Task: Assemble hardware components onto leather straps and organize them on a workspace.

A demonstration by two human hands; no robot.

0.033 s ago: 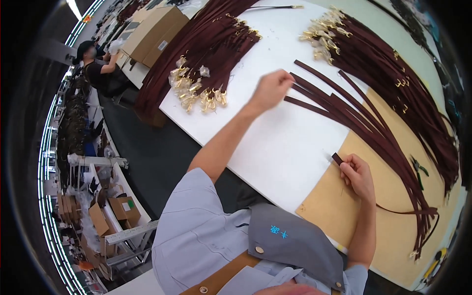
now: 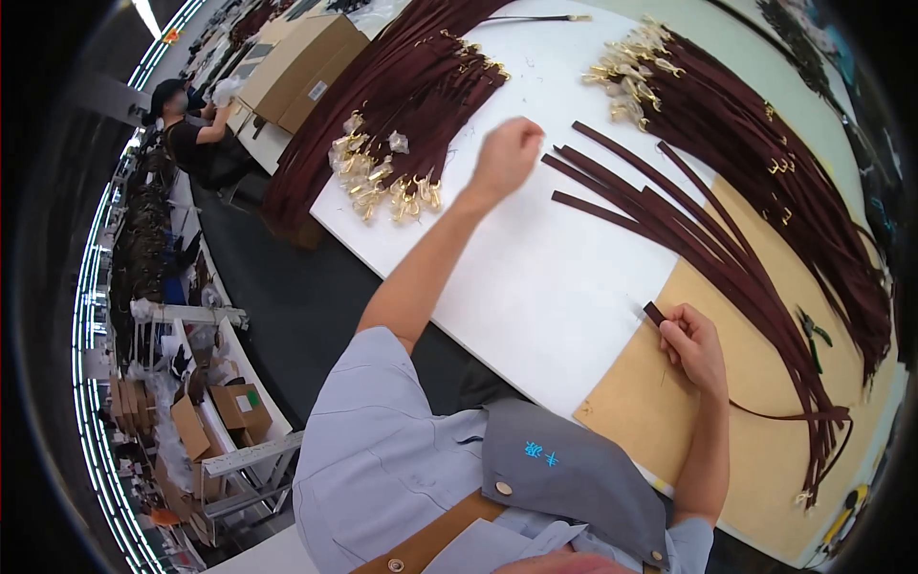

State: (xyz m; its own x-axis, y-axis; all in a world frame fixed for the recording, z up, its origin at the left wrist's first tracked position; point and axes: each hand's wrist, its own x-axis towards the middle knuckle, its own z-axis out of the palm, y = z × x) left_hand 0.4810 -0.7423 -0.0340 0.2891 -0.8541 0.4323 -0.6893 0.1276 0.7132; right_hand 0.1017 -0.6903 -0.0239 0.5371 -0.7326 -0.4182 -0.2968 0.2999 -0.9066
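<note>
My right hand (image 2: 693, 346) pinches the near end of a dark maroon strap (image 2: 656, 313) over a tan board (image 2: 660, 421); the strap's far part loops away at the right. My left hand (image 2: 507, 153) hovers with its fingers curled shut over the white table (image 2: 535, 277), and nothing shows in it. It is between a heap of maroon straps with gold clasps (image 2: 402, 124) and a fan of plain maroon straps (image 2: 669, 215) lying flat.
A second heap of clasped straps (image 2: 765, 124) lies at the far right. Green-handled pliers (image 2: 813, 335) rest on the board. Cardboard boxes (image 2: 296, 57) stand at the table's far left end, where another person (image 2: 186, 124) works. Shelves with boxes (image 2: 210, 411) stand left.
</note>
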